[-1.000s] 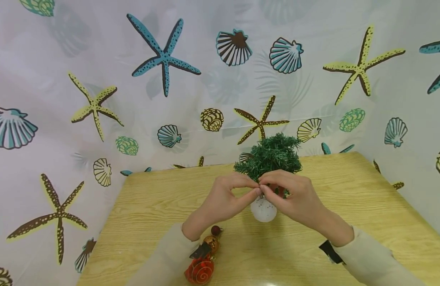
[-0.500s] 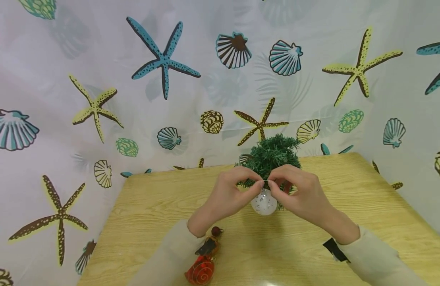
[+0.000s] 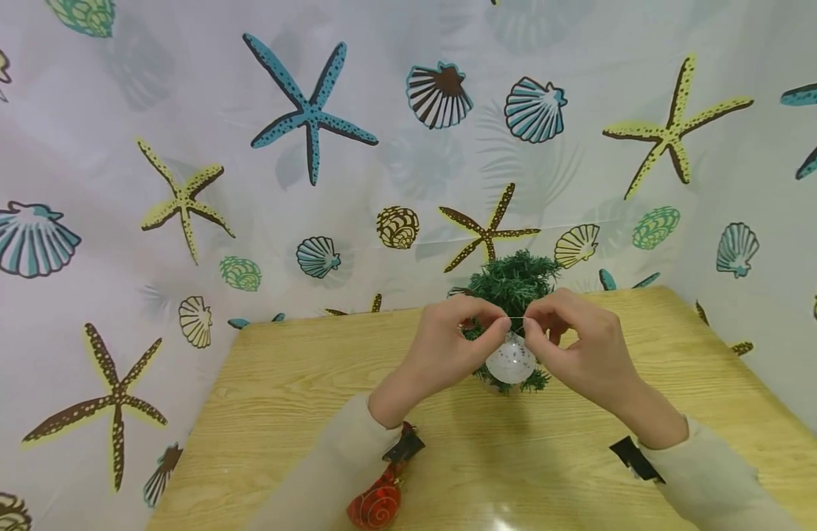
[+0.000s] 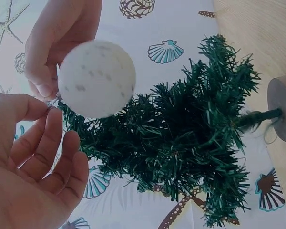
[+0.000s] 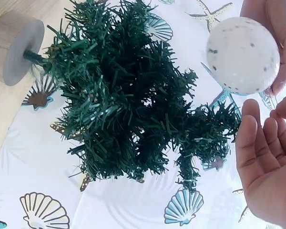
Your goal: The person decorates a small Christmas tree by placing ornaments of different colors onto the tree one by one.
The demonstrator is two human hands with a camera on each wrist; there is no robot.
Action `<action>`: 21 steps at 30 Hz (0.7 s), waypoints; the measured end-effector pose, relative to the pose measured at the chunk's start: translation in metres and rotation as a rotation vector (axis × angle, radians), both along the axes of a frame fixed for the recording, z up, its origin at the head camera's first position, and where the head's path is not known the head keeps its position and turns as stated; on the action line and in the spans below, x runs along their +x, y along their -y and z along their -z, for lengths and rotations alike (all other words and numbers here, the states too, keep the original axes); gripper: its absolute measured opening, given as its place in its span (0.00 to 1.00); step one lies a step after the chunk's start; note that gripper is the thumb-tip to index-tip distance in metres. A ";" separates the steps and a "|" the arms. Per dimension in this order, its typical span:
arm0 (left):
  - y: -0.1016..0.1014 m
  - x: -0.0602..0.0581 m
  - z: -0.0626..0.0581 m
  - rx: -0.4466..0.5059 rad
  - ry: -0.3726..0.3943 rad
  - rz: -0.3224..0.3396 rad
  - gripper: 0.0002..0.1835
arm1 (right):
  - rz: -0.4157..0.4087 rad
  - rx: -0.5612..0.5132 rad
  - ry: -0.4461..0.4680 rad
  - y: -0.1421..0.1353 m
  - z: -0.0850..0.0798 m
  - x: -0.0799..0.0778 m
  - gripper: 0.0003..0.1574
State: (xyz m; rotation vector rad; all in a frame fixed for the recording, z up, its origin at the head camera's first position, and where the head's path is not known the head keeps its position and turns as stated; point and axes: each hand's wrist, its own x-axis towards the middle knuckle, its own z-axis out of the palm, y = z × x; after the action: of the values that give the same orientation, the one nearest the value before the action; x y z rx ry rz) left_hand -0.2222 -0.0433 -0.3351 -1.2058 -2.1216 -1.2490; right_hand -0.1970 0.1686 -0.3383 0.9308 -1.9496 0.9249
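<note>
A white speckled Christmas ball (image 3: 511, 360) hangs by a thin string (image 3: 517, 318) in front of a small green artificial Christmas tree (image 3: 512, 276). My left hand (image 3: 458, 341) pinches one side of the string between thumb and fingertips. On the other side, my right hand (image 3: 584, 346) pinches it too, with a short stretch of string between the two hands. Seen from the left wrist, the ball (image 4: 96, 78) is beside the tree's upper branches (image 4: 171, 129), and its top is close to the fingertips. The right wrist view shows the ball (image 5: 243, 55) apart from the wooden tree base (image 5: 19, 47).
A red bauble with a glittery swirl (image 3: 375, 505) lies on the wooden table (image 3: 302, 383) by the left forearm, which partly hides other ornaments behind it. A white curtain (image 3: 382, 162) printed with starfish and shells surrounds the table's back and sides.
Both hands have moved up and to the right in the head view, carrying the ball with them. Their fingertips, touching a second ago, have drawn apart and the string now spans the gap.
</note>
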 end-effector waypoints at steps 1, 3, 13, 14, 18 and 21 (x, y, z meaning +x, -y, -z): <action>-0.002 0.000 -0.001 0.001 -0.001 0.000 0.08 | 0.004 -0.006 -0.007 -0.001 -0.001 0.000 0.04; -0.007 0.000 -0.002 0.004 0.000 -0.004 0.08 | 0.012 -0.018 -0.019 -0.004 -0.002 0.000 0.08; -0.022 -0.002 -0.008 0.053 0.020 -0.032 0.07 | 0.064 -0.038 -0.026 -0.015 -0.004 0.001 0.06; -0.023 -0.002 -0.008 0.056 0.024 -0.032 0.07 | 0.070 -0.038 -0.027 -0.015 -0.004 0.001 0.06; -0.026 -0.002 -0.009 0.065 0.036 -0.040 0.07 | 0.095 -0.042 -0.027 -0.017 -0.004 0.001 0.05; -0.028 -0.002 -0.008 0.073 0.045 -0.049 0.07 | 0.119 -0.046 -0.022 -0.018 -0.004 0.001 0.06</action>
State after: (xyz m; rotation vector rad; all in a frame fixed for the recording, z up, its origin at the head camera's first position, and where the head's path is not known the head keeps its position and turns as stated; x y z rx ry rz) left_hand -0.2239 -0.0149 -0.3267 -1.0989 -2.1050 -1.3311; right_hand -0.1962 0.1862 -0.3346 0.7868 -1.9352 0.8835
